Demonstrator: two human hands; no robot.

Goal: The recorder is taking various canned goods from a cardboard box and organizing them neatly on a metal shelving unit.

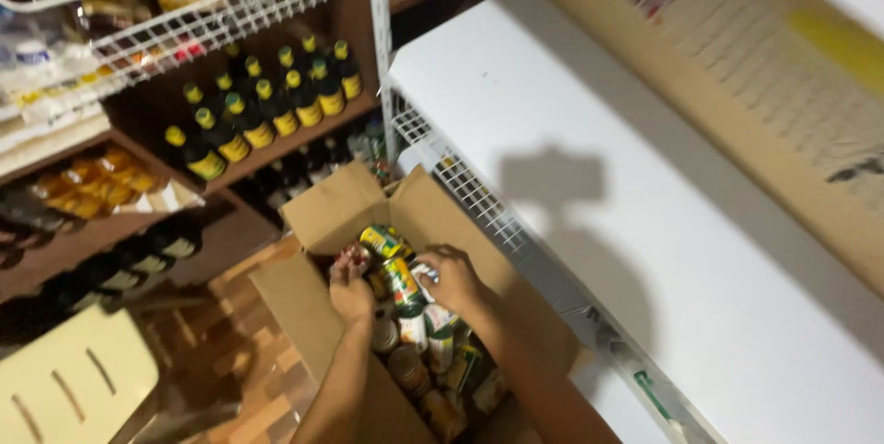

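Room: wooden shelves are filling 10 o'clock, carrying dark bottles with yellow caps; white wire baskets are hanging above them.
Floor: wood planks are showing at 7 o'clock, beside a pale yellow chair.
Surface: white chest top is spreading across 3 o'clock.
Box: open cardboard box is sitting at 6 o'clock, holding many cans.
Left hand: fingers are curling around 1 small can at the box's left side.
Right hand: fingers are closing on a green-labelled can in the middle of the box.
Hands: apart, with that can between them.
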